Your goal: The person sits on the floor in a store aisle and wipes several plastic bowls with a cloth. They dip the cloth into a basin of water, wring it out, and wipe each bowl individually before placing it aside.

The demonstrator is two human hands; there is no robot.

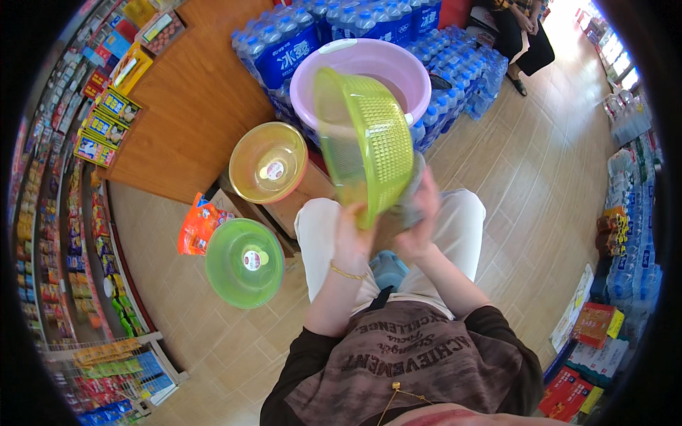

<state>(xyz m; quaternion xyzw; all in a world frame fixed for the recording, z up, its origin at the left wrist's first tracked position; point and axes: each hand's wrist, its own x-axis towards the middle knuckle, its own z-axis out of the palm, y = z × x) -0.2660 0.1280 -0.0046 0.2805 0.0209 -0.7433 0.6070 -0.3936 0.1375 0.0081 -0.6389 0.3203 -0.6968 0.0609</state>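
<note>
A yellow-green plastic colander basket (389, 144) stands tilted on its side above my knees, in front of a pink-purple plastic basin (362, 53). My left hand (356, 229) grips its lower rim. Against the basket's outer wall, my right hand (423, 213) holds a grey cloth (413, 197); that hand is blurred. To the left are a yellow translucent basin (269, 162) on a cardboard box and a green translucent basin (245, 263), each bearing a round label.
Wrapped packs of bottled water (287, 50) stand behind the purple basin. A wooden counter (202, 90), an orange bag (200, 226) and snack shelves (80, 234) are at left. A seated person (525, 37) is at upper right; stacked goods line the right side.
</note>
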